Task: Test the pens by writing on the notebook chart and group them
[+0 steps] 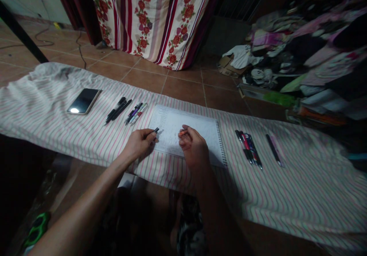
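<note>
Past the worktop (286, 198), I see a cardboard box (229, 65) with white cloth (241, 56) lying over it. Left pens (118, 111) and right pens (249, 149) flank the notebook (197, 122); a phone (84, 100) lies farther left. Above the page, the left hand (139, 143) pinches a small dark object (156, 130) at its fingertips; the right hand (196, 145) has curled fingers, their grip unclear to me.

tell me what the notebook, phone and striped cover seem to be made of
Notebook: matte paper by its pale, marked page; coil binding, metal or plastic, unclear. Phone: probably glass-fronted, its dark face glossy with bright glare. Striped cover: apparently woven cloth, matte, with soft wrinkles.
</note>
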Tool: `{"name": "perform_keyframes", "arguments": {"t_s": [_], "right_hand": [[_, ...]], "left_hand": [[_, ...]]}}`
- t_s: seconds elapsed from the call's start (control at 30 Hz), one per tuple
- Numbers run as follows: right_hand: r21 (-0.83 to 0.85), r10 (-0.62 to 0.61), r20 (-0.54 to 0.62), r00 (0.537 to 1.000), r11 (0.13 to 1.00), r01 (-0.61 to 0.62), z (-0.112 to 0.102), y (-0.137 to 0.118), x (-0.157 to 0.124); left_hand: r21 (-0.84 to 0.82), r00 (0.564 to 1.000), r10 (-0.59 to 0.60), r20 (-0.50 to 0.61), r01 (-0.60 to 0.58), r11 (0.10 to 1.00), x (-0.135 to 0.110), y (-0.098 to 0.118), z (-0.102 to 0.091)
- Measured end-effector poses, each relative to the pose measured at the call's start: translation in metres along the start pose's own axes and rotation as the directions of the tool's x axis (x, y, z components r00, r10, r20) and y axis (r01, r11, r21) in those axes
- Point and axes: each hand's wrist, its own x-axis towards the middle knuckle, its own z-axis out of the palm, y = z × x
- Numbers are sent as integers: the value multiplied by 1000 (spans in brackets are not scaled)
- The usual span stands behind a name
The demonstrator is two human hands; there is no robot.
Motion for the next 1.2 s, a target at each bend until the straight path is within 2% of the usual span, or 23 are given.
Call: {"name": "perform_keyframes", "arguments": {"t_s": [0.07, 0.13, 0.3, 0.47, 0.63, 0.8, 1.0, 1.1, 1.2], "right_hand": [[37, 57, 19, 998, 998, -58, 1, 3, 0], [34, 90, 51, 995, 995, -91, 3, 7, 0], [-73, 65, 110, 992, 996, -57, 9, 15, -3], [-169, 38, 125, 991, 986, -17, 14, 16, -7], [-210, 9, 151, 988, 977, 24, 12, 22, -3], [-262, -78, 71, 994, 960, 94, 4, 31, 11], [-354, -164, 100, 981, 916, 189, -13, 36, 21], [-485, -234, 62, 970, 843, 234, -23, 32, 23], [-697, -336, 35, 941, 666, 264, -34, 23, 25]], "left_hand": [[-239, 987, -138, 80, 153, 959, -2, 4, -4], [-393, 959, -236, 157, 280, 876, -5, 9, -7], [-554, 912, -316, 261, 410, 725, -12, 11, -11], [-613, 911, -254, 325, 408, 677, -13, 9, -9], [-619, 913, -256, 317, 403, 674, -12, 9, -9], [-611, 925, -247, 290, 377, 696, -10, 7, -8], [-577, 922, -279, 269, 386, 720, -7, 6, -2], [-551, 917, -285, 278, 395, 735, -7, 6, 1], [-524, 919, -270, 288, 387, 759, -8, 6, 4]]}}
